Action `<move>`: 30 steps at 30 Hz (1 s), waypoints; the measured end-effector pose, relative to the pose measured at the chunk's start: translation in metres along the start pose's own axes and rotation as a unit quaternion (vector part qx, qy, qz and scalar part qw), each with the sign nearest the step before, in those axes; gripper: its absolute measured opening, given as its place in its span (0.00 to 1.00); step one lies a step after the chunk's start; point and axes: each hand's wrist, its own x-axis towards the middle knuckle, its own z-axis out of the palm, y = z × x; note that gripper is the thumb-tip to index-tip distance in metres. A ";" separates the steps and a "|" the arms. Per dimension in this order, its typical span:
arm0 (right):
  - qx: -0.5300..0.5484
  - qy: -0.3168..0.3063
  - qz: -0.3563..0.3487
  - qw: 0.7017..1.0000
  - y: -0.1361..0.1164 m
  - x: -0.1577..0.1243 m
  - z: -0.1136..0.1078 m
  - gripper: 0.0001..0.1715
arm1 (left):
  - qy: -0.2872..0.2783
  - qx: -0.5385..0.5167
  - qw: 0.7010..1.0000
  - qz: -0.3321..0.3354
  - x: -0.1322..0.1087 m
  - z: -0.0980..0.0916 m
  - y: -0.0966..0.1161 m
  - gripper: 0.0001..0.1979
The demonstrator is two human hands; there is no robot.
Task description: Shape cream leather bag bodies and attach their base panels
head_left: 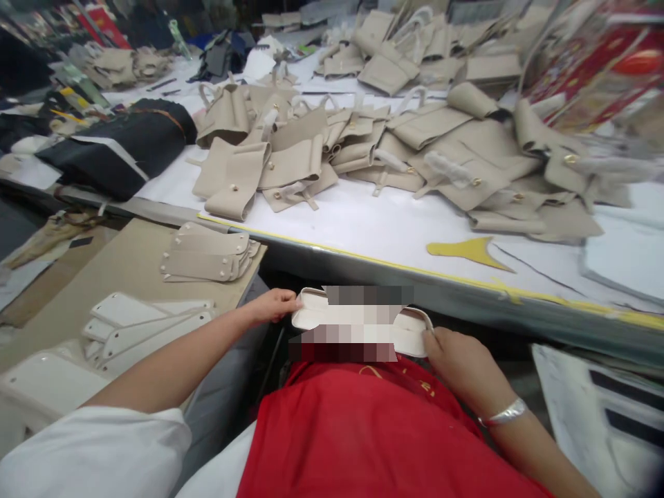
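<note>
My left hand grips the left end of a white leather piece held low in front of my body, just below the table edge. My right hand, with a silver bangle on its wrist, holds the piece's right end. The middle of the piece is blurred out. Below it lies a red garment over my lap.
A white table with a yellow-edged front carries heaps of beige leather parts and a yellow cut-out. A brown board at left holds stacked beige strips and white strips. Dark fabric lies at far left.
</note>
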 end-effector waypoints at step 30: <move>0.153 0.024 0.031 0.987 0.000 -0.005 0.004 0.27 | -0.027 0.485 0.764 0.424 0.025 0.146 0.094 0.17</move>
